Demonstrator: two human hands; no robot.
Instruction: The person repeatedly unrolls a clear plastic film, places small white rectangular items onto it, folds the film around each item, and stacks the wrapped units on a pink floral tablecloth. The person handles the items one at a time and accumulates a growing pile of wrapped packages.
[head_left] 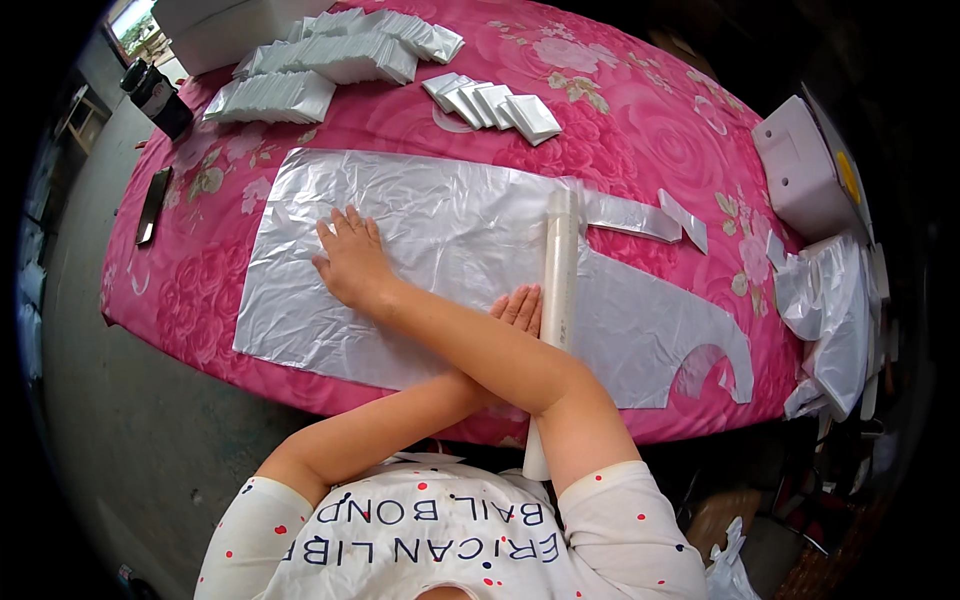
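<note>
A thin silvery-white plastic sheet, cut like a disposable apron, is spread flat on the table, its curved cut-out and strap-like ends at the right. My forearms cross above it. My right hand reaches over to the left part and presses flat on the wrinkled film, fingers spread. Beneath that forearm, my left hand lies on the film with fingers stretched; its back is partly hidden. Close beside those fingertips, a long whitish tube lies across the sheet and runs past the table's near edge.
A pink rose-patterned cloth covers the table. Rows of folded white packets and a smaller fanned row lie at the back. A dark jar and a dark flat object are at the left; a white foam box and plastic bags at the right.
</note>
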